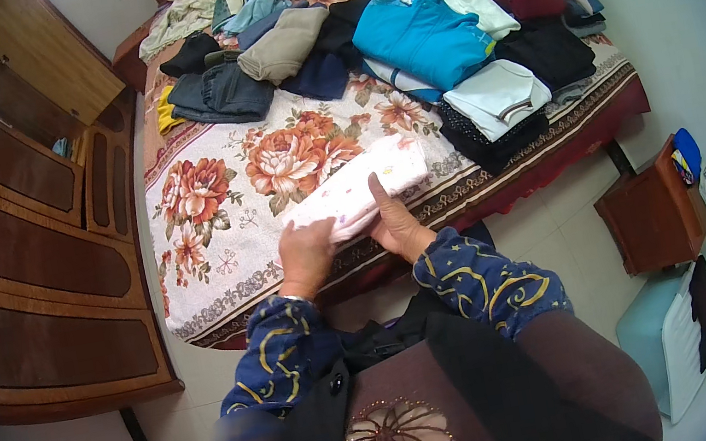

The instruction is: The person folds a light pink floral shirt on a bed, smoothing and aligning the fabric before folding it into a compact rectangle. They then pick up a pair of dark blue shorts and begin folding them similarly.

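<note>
A folded white garment with small coloured prints (365, 183) lies in my hands at the near edge of the bed. At its left end, my left hand (307, 251) is closed on the cloth. My right hand (397, 221) grips the near side further right, thumb on top and fingers under the fold. Beneath it spreads a floral bedspread (224, 233) with a dark patterned border. Just beyond to the right sit a folded white garment (496, 96) and a black dotted one (490, 146), partly covered by it.
Folded clothes line the bed's far half: dark jeans (222, 95), a beige garment (284, 45), a bright blue one (422, 36) and a black pile (544, 53). A wooden wardrobe (58, 298) flanks the left side. At right stand a small wooden cabinet (651, 213) and a pale blue bin (659, 347).
</note>
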The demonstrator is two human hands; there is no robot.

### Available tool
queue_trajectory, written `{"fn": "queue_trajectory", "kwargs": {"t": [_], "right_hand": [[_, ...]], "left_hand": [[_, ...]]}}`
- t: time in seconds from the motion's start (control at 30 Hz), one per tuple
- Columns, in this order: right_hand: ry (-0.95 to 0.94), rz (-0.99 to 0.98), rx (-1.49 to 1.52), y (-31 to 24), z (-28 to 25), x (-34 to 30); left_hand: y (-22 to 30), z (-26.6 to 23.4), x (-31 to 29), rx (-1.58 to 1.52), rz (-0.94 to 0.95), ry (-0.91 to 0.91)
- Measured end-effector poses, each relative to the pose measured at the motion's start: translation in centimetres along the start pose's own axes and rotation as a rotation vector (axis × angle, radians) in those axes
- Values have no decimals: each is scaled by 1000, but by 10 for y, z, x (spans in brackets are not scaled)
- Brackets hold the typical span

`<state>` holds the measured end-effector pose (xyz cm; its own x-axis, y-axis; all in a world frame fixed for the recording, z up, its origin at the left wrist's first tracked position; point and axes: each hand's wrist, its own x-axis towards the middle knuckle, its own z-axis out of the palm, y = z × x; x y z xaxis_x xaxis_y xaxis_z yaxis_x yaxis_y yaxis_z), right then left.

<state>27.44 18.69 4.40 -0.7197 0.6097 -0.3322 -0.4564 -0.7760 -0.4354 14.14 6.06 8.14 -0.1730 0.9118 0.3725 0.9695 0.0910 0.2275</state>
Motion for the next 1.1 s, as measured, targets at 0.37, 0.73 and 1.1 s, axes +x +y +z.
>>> {"fn": "queue_trajectory", "kwargs": {"t": [0.37, 0.73, 1.1], "right_hand": [[248, -160, -63, 20, -42, 9], [62, -236, 41, -11, -89, 23], [70, -340, -200, -31, -40, 29]], "left_hand": [[22, 24, -40, 82, 76, 14], [27, 34, -50, 104, 140, -252], [16, 33, -38, 219, 25, -345]]}}
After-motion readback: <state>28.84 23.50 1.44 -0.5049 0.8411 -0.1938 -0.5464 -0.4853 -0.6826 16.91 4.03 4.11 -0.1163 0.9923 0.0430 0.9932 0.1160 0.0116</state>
